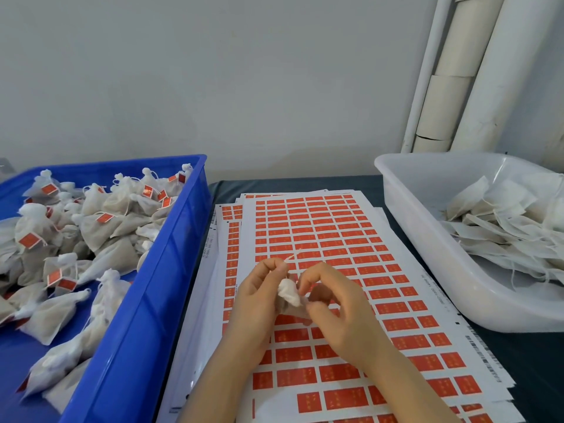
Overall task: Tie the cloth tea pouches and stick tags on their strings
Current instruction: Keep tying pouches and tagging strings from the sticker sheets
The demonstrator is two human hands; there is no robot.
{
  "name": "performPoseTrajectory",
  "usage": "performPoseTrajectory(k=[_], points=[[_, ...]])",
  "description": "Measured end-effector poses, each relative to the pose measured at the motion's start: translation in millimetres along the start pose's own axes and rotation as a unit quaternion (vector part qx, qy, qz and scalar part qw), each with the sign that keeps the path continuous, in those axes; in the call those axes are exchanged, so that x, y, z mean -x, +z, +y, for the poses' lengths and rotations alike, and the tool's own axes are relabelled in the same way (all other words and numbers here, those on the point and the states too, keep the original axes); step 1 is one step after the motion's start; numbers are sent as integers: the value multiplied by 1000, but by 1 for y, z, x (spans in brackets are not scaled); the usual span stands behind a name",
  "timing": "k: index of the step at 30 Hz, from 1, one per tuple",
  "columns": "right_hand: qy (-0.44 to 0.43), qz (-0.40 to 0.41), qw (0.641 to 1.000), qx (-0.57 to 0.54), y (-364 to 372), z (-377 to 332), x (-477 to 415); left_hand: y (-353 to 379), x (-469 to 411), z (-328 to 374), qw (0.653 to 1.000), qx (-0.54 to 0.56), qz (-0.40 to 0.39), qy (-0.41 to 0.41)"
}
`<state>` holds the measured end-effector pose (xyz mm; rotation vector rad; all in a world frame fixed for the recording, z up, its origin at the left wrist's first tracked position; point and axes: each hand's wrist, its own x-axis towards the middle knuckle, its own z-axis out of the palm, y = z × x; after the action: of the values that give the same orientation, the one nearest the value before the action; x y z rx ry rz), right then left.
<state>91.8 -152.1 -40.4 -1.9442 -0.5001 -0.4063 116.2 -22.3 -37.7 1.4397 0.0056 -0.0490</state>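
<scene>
Pouch (288,294) of white cloth sits between both hands, above the red sticker sheets (329,239) on the bench (335,183) — the left hand (259,300) has its grip pinched on the gathered neck, the right hand (345,315) pinches the other side. Its string (291,257) pokes upward. A blue crate (171,270) holds tagged pouches (100,221) — a white tub (427,239) holds untied pouches (494,221).

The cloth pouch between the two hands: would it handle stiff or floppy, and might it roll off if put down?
Probably floppy: the cloth pouch bunches into folds where the left hand and right hand pinch it. Likely light, since fingertips alone carry it. Unlikely to roll: tied pouches in the blue crate lie slumped in a heap.
</scene>
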Motion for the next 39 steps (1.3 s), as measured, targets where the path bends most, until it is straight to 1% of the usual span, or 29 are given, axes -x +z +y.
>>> performPoseTrajectory(k=[2,4,5,7,9,12,16,20,24,26,31,35,37,39], points=[[29,43,998,-31,-1,1,-2,0,1,0,1000,-4,-8,4],[77,92,991,-58,-3,0,-6,0,2,-1,1000,-7,-22,-1],[105,100,987,-77,-4,-1,-8,0,2,-1,999,-5,-31,-4],[138,86,980,-111,-6,-3,-11,0,3,0,998,-7,-61,-5],[151,66,978,-126,-6,-3,-11,1,4,1,995,-8,-96,-4],[167,61,972,-153,-8,-1,-10,2,6,1,992,-6,-124,-8],[193,58,967,-156,-8,2,-10,2,8,1,992,-8,-127,-18],[226,84,953,-182,-7,4,-11,2,9,2,991,-11,-130,-27],[233,93,940,-232,-9,4,-10,2,10,2,988,-40,-149,8],[237,85,929,-272,-10,4,-10,1,10,1,988,-67,-139,20],[249,104,880,-391,-16,4,-12,1,9,2,989,-75,-125,33],[253,94,862,-430,-18,5,-14,0,11,3,986,-76,-142,40],[256,105,844,-459,-19,6,-15,0,11,4,983,-83,-160,43],[261,124,838,-463,-21,7,-17,0,12,5,979,-103,-168,47]])
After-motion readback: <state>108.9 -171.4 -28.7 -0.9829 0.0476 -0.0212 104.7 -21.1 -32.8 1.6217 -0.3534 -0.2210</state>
